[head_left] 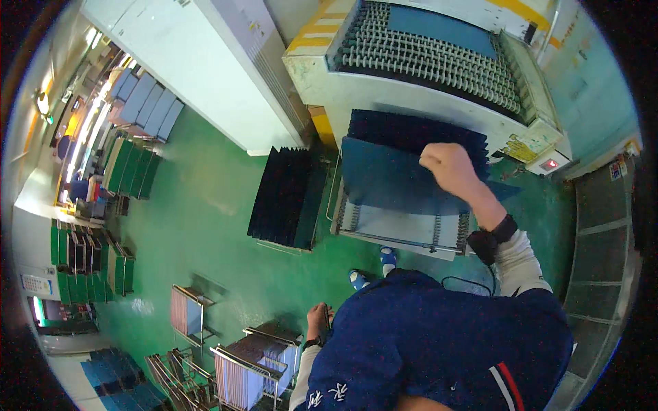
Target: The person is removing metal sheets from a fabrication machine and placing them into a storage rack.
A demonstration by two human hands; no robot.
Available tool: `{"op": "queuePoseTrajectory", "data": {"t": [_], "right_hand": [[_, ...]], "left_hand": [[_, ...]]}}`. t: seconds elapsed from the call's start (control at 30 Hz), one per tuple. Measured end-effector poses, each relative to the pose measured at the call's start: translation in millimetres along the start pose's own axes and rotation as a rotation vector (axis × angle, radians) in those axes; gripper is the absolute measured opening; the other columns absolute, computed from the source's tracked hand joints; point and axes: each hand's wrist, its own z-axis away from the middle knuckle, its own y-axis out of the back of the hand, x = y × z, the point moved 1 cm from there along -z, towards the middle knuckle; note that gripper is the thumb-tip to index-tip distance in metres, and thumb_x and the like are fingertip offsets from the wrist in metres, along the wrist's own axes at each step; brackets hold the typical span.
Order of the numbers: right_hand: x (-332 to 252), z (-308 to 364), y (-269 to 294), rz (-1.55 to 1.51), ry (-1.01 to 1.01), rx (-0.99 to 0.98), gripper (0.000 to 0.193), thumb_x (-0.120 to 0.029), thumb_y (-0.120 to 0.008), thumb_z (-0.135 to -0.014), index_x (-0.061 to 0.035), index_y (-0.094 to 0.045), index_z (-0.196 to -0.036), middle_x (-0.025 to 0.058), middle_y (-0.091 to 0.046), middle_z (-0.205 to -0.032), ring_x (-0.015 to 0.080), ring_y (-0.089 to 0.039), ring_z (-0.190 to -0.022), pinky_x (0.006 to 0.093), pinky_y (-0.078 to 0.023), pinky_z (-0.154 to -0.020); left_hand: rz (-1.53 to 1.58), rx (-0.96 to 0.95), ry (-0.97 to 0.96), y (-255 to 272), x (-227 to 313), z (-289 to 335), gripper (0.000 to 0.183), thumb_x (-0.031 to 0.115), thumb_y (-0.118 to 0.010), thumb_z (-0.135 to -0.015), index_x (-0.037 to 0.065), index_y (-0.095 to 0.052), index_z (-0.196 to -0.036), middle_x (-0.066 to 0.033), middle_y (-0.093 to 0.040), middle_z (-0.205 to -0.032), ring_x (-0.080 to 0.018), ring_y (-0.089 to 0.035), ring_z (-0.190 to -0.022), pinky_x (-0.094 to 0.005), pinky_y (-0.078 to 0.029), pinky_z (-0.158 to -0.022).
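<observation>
My right hand (449, 166) is closed, with its fingers at the top edge of a dark blue panel (387, 175). This thin flat sheet leans in front of a row of similar dark panels (418, 127) in a rack (404, 222). The rack's pale base and coiled side dividers show below the sheet. My left hand (318, 322) hangs low beside my body, fingers curled. Something dark shows against it, too small to name. A corded dark device (485, 245) sits by my right wrist.
A machine with rows of rollers (432, 58) stands beyond the rack, a blue panel (442, 31) on top. Another rack of dark panels (284, 198) stands to the left. Metal racks (253, 366) are at lower left, a white cabinet (199, 61) at upper left, grey shelving (600, 253) at right.
</observation>
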Motion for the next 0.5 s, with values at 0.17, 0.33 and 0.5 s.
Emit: {"op": "queuePoseTrajectory", "data": {"t": [0.17,0.33,0.5], "right_hand": [[23.7,-1.9,54.4,-0.04,-0.101,0.199,0.013,-0.013,-0.059,-0.077,-0.0006,-0.057,-0.076,0.0118,-0.054,-0.064,0.0212,-0.054,-0.06,0.0308,-0.042,-0.058],[113.0,2.2,102.7,-0.404,-0.154,0.604,0.009,-0.01,-0.061,-0.079,-0.0015,-0.062,-0.08,-0.0022,-0.055,-0.074,0.009,-0.05,-0.072,0.0237,-0.04,-0.066],[181.5,3.0,106.1,-1.267,-0.416,0.902,0.019,-0.013,-0.06,-0.08,-0.002,-0.059,-0.095,0.003,-0.06,-0.093,0.0156,-0.055,-0.086,0.0299,-0.042,-0.08]], "left_hand": [[-0.065,-0.001,-0.058,-18.6,16.6,-6.3,0.032,0.021,-0.052,-0.084,-0.005,-0.053,-0.103,-0.0134,-0.063,-0.081,-0.0198,-0.06,-0.058,-0.03,-0.05,-0.05],[-0.124,0.037,-0.069,-33.8,29.8,-5.4,0.03,0.021,-0.052,-0.085,-0.005,-0.054,-0.1,-0.0134,-0.062,-0.081,-0.02,-0.06,-0.057,-0.03,-0.049,-0.05],[-0.299,0.072,-0.121,-53.5,44.1,8.5,0.029,0.022,-0.05,-0.085,-0.005,-0.054,-0.097,-0.0135,-0.062,-0.081,-0.0204,-0.06,-0.058,-0.0299,-0.048,-0.05]]}}
